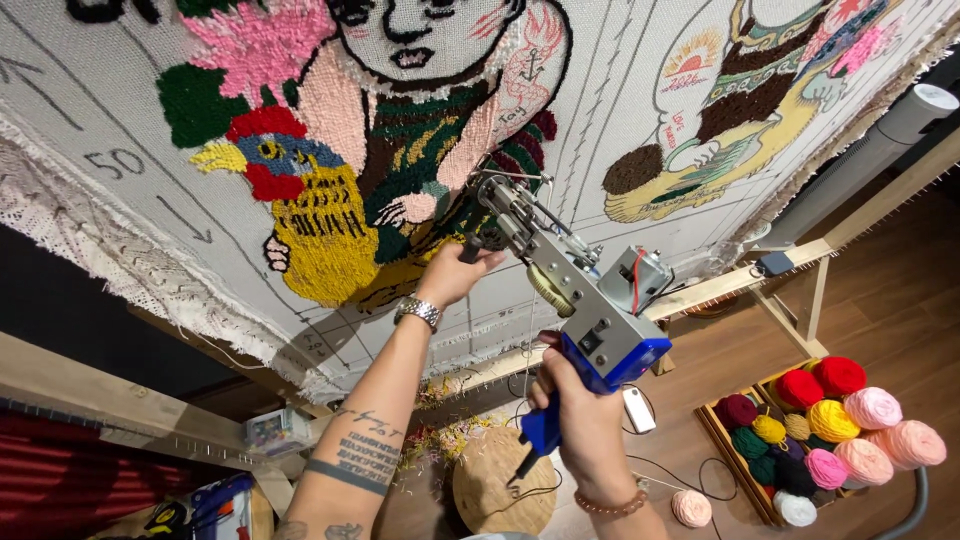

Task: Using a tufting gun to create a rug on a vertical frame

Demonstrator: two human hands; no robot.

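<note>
A blue and grey tufting gun (pixel 590 305) points its needle end at a white cloth (pixel 120 110) stretched on a wooden frame. My right hand (pixel 575 410) grips the gun's blue rear handle. My left hand (pixel 455 275), with a metal wristwatch, holds the black front handle close to the cloth. The needle tip sits by the dark green and cream tufted part of a figure, just right of a yellow tufted bird (pixel 315 225) with a red and blue head. Pink tufted yarn (pixel 255 40) fills the area above the bird.
The wooden frame rail (pixel 720 285) runs along the cloth's lower edge. A wooden crate (pixel 722 440) with several yarn balls in red, yellow, pink and green stands on the wood floor at right. A round woven stool (pixel 495 490) and a loose pink yarn ball (pixel 690 508) lie below.
</note>
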